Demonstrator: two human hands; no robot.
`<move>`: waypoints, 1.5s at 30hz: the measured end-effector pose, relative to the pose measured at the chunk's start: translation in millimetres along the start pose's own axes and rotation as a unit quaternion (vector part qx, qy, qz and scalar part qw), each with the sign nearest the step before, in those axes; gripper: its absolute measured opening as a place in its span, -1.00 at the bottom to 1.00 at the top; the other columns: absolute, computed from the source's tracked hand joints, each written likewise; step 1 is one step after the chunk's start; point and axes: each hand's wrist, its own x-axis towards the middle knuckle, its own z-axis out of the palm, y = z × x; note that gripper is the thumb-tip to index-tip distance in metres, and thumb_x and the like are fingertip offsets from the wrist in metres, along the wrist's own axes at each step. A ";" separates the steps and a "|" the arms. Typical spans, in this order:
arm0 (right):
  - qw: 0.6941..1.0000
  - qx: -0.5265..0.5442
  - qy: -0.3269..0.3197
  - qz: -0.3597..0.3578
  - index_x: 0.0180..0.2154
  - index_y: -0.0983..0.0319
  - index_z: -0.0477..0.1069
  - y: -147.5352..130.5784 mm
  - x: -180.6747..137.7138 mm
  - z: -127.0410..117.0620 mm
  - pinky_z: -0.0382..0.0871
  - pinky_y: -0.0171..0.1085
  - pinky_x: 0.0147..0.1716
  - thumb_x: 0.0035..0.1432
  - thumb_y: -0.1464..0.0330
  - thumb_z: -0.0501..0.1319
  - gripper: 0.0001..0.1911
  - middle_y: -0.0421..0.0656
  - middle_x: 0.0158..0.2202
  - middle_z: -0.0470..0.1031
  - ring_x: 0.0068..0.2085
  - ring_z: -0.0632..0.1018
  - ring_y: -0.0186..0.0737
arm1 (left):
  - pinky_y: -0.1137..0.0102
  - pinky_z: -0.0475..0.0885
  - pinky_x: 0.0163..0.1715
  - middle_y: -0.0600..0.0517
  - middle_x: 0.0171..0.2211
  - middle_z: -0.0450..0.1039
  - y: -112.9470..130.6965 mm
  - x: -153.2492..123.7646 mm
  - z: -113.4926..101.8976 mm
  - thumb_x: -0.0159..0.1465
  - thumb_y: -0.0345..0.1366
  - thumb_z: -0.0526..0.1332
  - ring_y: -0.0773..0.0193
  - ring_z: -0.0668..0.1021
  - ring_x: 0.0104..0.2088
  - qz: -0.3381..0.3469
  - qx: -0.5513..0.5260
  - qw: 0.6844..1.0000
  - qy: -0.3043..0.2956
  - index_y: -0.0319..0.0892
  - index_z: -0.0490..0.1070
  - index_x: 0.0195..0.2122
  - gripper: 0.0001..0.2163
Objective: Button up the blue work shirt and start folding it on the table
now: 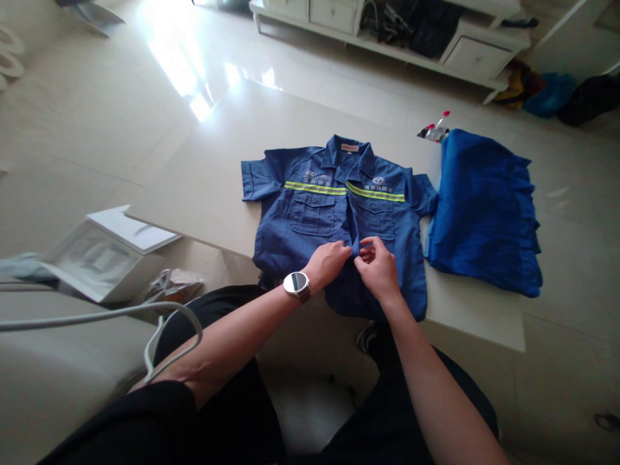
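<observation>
both hands (353, 261) pinching blue shirt (310, 219) placket

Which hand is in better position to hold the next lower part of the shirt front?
Probably right. The right hand pinches the shirt front slightly lower than the left hand.

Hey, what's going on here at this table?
A seated person has a blue work shirt spread face up on a low white table. Both hands meet at its front placket: the left hand, with a wristwatch, and the right hand pinch the fabric edges together. A stack of folded blue garments lies beside it.
</observation>
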 end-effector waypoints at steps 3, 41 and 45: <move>0.999 0.033 -0.015 0.015 -0.15 0.17 0.43 2.7 0.3 4.8 0.48 -0.26 -0.33 -0.03 0.35 0.24 -0.67 -0.18 -0.36 0.57 -0.39 0.58 -0.19 | 0.33 0.46 -0.09 -0.15 -0.20 0.59 -2.1 2.8 0.4 0.35 -0.45 0.14 0.13 0.63 -0.16 -0.012 -0.055 0.998 0.042 -0.22 0.58 -0.16 -0.80; 0.989 -0.103 -0.011 -0.110 -0.32 0.16 0.48 6.2 3.3 -2.1 0.39 -0.15 -0.11 0.25 0.38 0.20 -0.90 -0.10 -0.26 0.57 -0.16 0.54 -0.05 | 0.51 0.33 -0.47 0.10 -0.55 0.45 -4.7 15.0 7.0 0.16 -0.42 0.28 0.41 0.48 -0.50 -0.152 -0.546 0.820 0.083 -0.27 0.48 -0.44 -0.95; 0.989 -0.092 -0.003 -0.113 -0.29 0.16 0.50 2.9 1.8 -2.8 0.40 -0.19 -0.14 0.24 0.39 0.21 -0.91 -0.12 -0.26 0.57 -0.18 0.57 -0.09 | 0.51 0.36 -0.44 0.13 -0.53 0.43 -2.4 15.7 6.0 0.12 -0.49 0.27 0.43 0.47 -0.49 -0.162 -0.579 0.793 0.101 -0.26 0.44 -0.43 -0.96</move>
